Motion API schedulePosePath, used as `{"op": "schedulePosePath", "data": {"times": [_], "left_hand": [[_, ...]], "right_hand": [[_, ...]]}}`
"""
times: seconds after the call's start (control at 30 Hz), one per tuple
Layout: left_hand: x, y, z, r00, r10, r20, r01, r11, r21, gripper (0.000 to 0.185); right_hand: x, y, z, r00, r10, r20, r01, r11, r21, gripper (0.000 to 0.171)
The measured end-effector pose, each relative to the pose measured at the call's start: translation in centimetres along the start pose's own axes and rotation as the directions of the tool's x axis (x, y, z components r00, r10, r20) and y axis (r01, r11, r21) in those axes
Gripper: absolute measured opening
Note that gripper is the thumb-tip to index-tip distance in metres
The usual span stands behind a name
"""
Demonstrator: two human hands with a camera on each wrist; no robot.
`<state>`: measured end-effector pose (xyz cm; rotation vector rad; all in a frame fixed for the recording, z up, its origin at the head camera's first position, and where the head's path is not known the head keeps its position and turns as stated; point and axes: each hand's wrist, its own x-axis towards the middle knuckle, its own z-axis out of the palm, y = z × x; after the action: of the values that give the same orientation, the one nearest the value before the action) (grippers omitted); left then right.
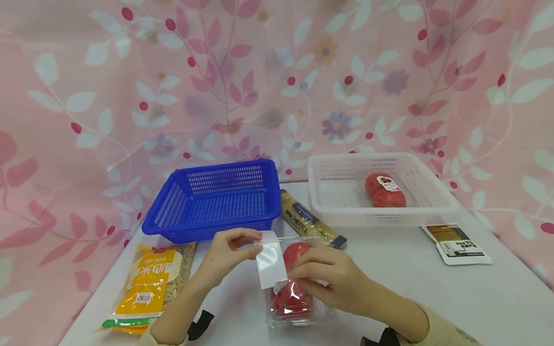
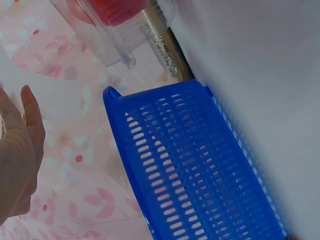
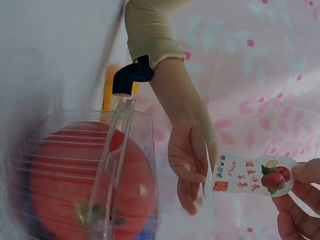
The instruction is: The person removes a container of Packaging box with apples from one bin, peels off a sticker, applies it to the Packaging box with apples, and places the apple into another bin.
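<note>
A clear plastic box [image 1: 289,300] with red apples in it lies at the table's near edge. My left hand [image 1: 256,244] pinches a white backing strip [image 1: 270,262] just above the box. My right hand [image 1: 295,278] hovers over the box lid. In the right wrist view its fingertips [image 3: 302,172] pinch a printed apple label [image 3: 250,176], which is still joined to the backing strip [image 3: 206,170] held by the left hand [image 3: 189,150]. That view shows the box [image 3: 90,175] close up. In the left wrist view I see only the palm of my left hand [image 2: 17,160].
A blue basket [image 1: 216,199] stands behind the hands, with a spaghetti pack [image 1: 309,226] beside it. A white basket [image 1: 346,192] at the back right holds another pack of red fruit [image 1: 385,191]. A yellow pasta bag [image 1: 149,283] lies left; a sachet [image 1: 459,242] lies right.
</note>
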<state>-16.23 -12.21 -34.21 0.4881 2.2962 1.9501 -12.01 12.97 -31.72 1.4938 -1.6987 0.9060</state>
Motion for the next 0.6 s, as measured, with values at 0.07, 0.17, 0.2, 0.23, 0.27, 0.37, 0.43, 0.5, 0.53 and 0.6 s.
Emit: {"op": "schedulePosePath", "data": {"times": [0.07, 0.17, 0.2, 0.23, 0.27, 0.37, 0.43, 0.5, 0.53, 0.6], "left_hand": [[-0.4, -0.2, -0.8, 0.999, -0.016, -0.030, 0.016, 1.000, 0.006, 0.029], [-1.1, -0.4, -2.0, 0.997, -0.046, -0.068, 0.048, 0.998, 0.035, 0.030], [-1.4, -0.5, -2.4, 0.995, -0.056, -0.077, 0.060, 0.997, 0.044, 0.030], [-1.7, -0.5, -2.8, 0.995, -0.062, -0.084, 0.066, 0.996, 0.057, 0.031], [-1.9, -0.6, -3.2, 0.994, -0.067, -0.087, 0.073, 0.995, 0.067, 0.032], [-2.6, -0.9, -4.1, 0.993, -0.083, -0.087, 0.091, 0.992, 0.091, 0.033], [-3.0, -1.1, -4.5, 0.992, -0.102, -0.079, 0.111, 0.987, 0.113, 0.033], [-3.3, -1.3, -4.9, 0.990, -0.126, -0.057, 0.134, 0.980, 0.148, 0.032], [-3.5, -1.4, -5.0, 0.990, -0.135, -0.038, 0.139, 0.976, 0.167, 0.030], [-3.8, -1.8, -5.2, 0.989, -0.150, 0.000, 0.146, 0.968, 0.205, 0.027]], "right_hand": [[0.0, 0.1, -0.1, 1.000, 0.010, -0.007, -0.010, 1.000, 0.015, 0.012], [-0.1, 0.3, -0.2, 0.997, 0.078, -0.003, -0.077, 0.994, 0.072, 0.011], [-0.2, 0.4, -0.2, 0.995, 0.101, 0.001, -0.101, 0.991, 0.093, 0.010], [-0.2, 0.6, -0.2, 0.992, 0.126, 0.008, -0.126, 0.986, 0.111, 0.009], [-0.2, 0.7, -0.3, 0.988, 0.153, 0.019, -0.155, 0.980, 0.126, 0.008], [-0.4, 1.1, -0.4, 0.975, 0.215, 0.052, -0.221, 0.964, 0.151, 0.008], [-0.6, 1.3, -0.5, 0.964, 0.255, 0.079, -0.265, 0.951, 0.158, 0.014], [-0.8, 1.5, -0.5, 0.953, 0.286, 0.098, -0.299, 0.941, 0.160, 0.020], [-1.0, 1.7, -0.6, 0.945, 0.307, 0.110, -0.322, 0.932, 0.165, 0.021], [-1.2, 2.0, -0.6, 0.930, 0.343, 0.130, -0.362, 0.916, 0.172, 0.023]]}}
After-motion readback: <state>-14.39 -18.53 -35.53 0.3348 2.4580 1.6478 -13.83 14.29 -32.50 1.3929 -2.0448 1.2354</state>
